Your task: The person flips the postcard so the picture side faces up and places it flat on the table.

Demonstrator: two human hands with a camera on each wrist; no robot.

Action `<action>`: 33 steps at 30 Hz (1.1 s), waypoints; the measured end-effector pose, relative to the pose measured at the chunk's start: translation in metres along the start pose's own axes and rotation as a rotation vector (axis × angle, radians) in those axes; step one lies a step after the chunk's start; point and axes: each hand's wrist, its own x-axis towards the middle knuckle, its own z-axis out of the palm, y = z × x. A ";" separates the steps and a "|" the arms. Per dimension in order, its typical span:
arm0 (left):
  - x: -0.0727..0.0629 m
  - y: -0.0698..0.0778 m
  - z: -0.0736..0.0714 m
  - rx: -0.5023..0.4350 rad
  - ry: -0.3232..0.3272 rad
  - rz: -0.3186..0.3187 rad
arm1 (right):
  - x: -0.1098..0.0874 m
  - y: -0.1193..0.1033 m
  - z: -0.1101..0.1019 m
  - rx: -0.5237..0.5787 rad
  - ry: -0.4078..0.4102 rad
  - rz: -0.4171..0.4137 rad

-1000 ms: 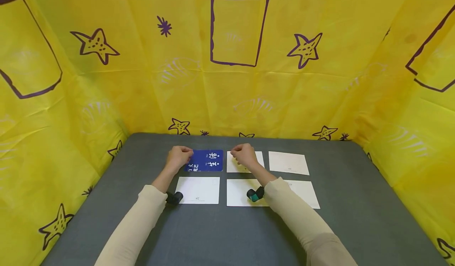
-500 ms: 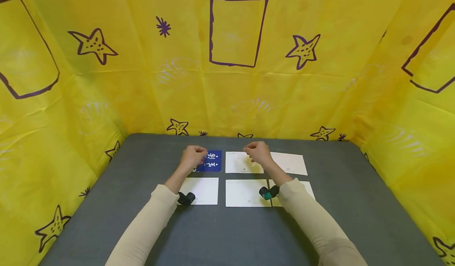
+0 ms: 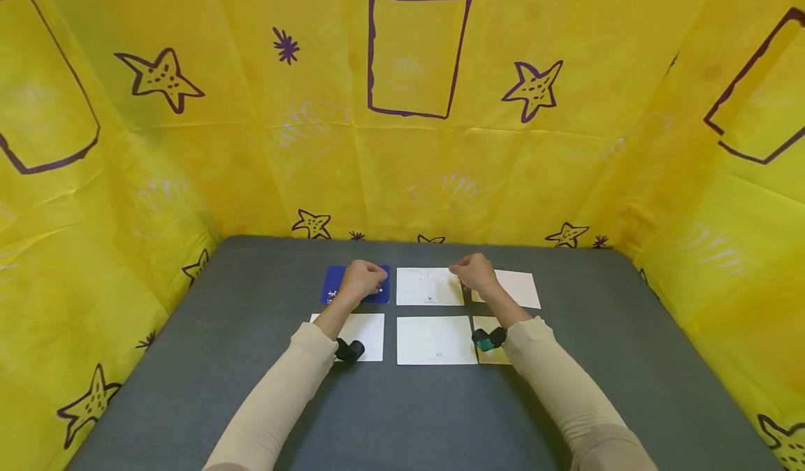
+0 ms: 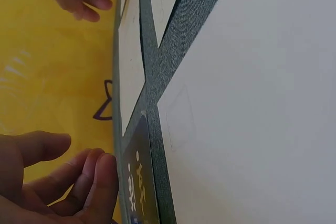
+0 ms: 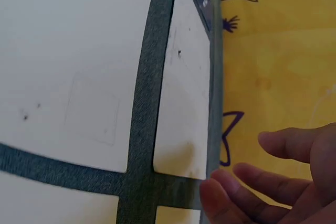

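Two rows of postcards lie flat and apart. At the back left is a blue postcard with white writing, partly covered from above by my left hand. In the left wrist view this hand's thumb stands apart from its loosely bent fingers, with nothing between them. My right hand hovers around the gap between the back middle white postcard and the back right white postcard. Its thumb and fingers are spread in the right wrist view, holding nothing.
Nearer the front lie a left white postcard, a middle one and a right one partly hidden by the right wrist. The dark grey table carries them. Yellow patterned cloth surrounds its back and sides.
Both hands have moved to the right: the left from the blue postcard's left edge across to its right part, the right from the back middle postcard toward the back right one. The postcards stay in place.
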 end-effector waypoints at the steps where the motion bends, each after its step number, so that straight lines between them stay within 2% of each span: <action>1: 0.000 0.001 0.002 0.002 -0.007 -0.007 | 0.000 0.001 0.000 -0.009 0.002 0.006; 7: 0.000 0.006 0.013 0.058 -0.019 -0.034 | -0.002 0.005 -0.002 -0.064 -0.011 0.006; 14: -0.002 0.012 0.023 0.194 0.018 0.000 | -0.003 0.004 0.001 -0.148 -0.005 -0.004; 18: 0.000 0.012 0.029 0.233 0.021 0.011 | -0.004 0.003 0.003 -0.182 0.005 -0.009; 26: 0.000 0.016 0.035 0.240 0.000 0.010 | -0.004 0.003 0.005 -0.207 0.018 -0.020; 33: 0.000 0.015 0.035 0.212 0.003 0.012 | 0.000 0.007 0.006 -0.128 0.024 0.012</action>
